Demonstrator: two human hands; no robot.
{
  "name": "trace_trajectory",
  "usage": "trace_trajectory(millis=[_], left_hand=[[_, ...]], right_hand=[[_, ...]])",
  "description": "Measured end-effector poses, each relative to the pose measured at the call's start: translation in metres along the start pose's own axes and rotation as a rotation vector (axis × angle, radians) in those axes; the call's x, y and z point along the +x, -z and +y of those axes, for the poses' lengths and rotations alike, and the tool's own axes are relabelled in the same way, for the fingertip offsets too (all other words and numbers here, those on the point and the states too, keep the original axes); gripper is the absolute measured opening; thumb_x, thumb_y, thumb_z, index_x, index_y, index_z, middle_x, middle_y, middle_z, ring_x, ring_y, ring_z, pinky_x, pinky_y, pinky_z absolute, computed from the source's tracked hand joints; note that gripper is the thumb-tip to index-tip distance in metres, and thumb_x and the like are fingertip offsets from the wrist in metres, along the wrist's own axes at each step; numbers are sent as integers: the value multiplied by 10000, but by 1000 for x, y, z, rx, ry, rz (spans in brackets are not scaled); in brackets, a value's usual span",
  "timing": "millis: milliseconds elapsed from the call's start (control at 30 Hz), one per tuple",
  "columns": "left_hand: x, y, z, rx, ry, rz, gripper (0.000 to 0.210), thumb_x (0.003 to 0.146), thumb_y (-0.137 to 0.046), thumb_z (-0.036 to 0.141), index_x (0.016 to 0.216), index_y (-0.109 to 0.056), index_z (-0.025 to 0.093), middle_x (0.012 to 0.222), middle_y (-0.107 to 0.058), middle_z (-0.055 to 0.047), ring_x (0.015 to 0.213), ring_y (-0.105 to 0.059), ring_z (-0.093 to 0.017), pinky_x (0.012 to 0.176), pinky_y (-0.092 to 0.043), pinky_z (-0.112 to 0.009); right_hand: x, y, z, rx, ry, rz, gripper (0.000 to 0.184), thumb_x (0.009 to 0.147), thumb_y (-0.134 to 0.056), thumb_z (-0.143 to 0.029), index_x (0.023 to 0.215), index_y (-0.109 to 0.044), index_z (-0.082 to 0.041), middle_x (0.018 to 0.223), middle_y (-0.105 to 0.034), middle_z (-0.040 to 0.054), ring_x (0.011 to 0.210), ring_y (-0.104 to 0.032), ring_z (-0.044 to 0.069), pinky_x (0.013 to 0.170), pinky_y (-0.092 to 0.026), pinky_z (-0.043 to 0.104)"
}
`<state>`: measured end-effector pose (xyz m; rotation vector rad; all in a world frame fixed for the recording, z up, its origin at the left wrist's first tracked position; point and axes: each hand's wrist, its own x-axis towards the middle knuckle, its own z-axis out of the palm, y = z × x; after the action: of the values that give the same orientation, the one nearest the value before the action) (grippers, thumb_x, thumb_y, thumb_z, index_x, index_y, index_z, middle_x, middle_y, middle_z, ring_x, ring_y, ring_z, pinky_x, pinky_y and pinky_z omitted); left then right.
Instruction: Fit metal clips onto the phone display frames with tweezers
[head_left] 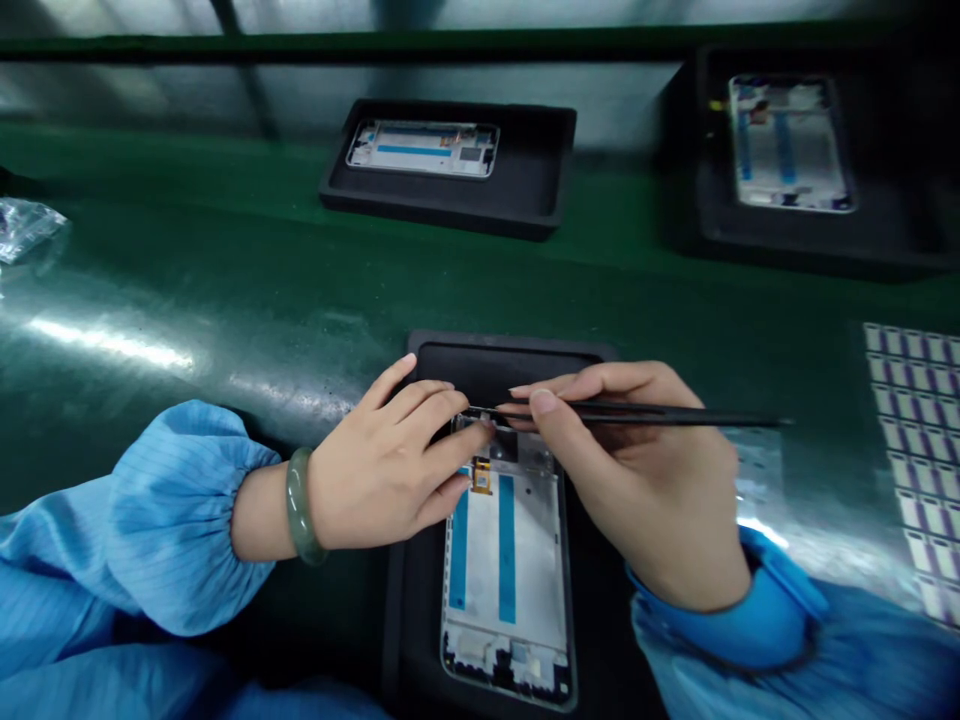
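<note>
A phone frame (534,560) with blue strips and a small orange flex cable (481,476) lies in a black tray (517,348) in front of me. My left hand (409,450) rests over the frame's upper left corner, fingers spread and fingertips touching its top edge. Black tweezers (660,413) are pinched between the thumb and fingers of my right hand (637,480). Their tips reach the frame's top edge, close to my left fingertips. Whatever lies between the tips is too small to make out.
Another black tray (525,200) with a phone frame (424,150) stands at the back. Stacked trays (810,245) at the back right hold one more frame (795,145). A sheet of small parts (919,450) lies at the right, a clear plastic bag (28,228) at the left.
</note>
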<state>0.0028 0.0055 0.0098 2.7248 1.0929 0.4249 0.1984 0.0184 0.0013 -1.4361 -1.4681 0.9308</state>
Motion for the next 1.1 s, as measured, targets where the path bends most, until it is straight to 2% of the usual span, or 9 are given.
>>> trace_trajectory(millis=[133,233,433,600,833,1100], left_hand=[[0,0,0,1,-2,-1,341,936,-457,280,1228,-565,140,1204,-581,-117,1198,-510,-267,1144,-284,-533],[0,0,1,3,7,0,340,935,-459,284,1226,-567,145,1208,-579,-113,1199,-510,-264,1146,-279,-531],[1,0,1,1,0,8,330,932,-457,282,1206,-575,141,1202,-585,-111,1189,-516,-256,1147,-281,-518],[0,1,0,0,-3,11,334,933,-456,286,1209,-578,143,1195,-589,-109,1188,-516,-252,1148,-284,-516],[2,-3,2,3,-5,49,325,923,-474,280,1190,-591,136,1166,-600,-117,1159,-535,-253,1137,-309,-517],[2,-3,2,12,-10,67,329,928,-462,273,1196,-588,129,1170,-598,-123,1157,-538,-255,1129,-322,-520]], right_hand=[[-2,0,1,-103,65,-14,119,850,-652,-332,875,-564,-255,861,-673,-2,765,-693,169,680,-557,341],[-2,0,2,-88,108,-17,102,851,-652,-295,879,-560,-260,879,-670,-12,800,-699,165,697,-561,331],[-3,0,1,-163,138,4,77,857,-637,-309,885,-575,-272,862,-666,-26,741,-689,156,673,-557,343],[-3,1,1,-122,151,-12,92,859,-635,-299,902,-554,-287,882,-664,-29,777,-701,160,673,-565,342],[-2,5,3,-217,185,-18,84,866,-621,-309,901,-548,-283,867,-647,-14,735,-685,163,662,-565,369],[-1,7,-1,-289,245,-50,119,858,-634,-286,924,-539,-263,876,-663,-3,756,-690,161,617,-553,302]])
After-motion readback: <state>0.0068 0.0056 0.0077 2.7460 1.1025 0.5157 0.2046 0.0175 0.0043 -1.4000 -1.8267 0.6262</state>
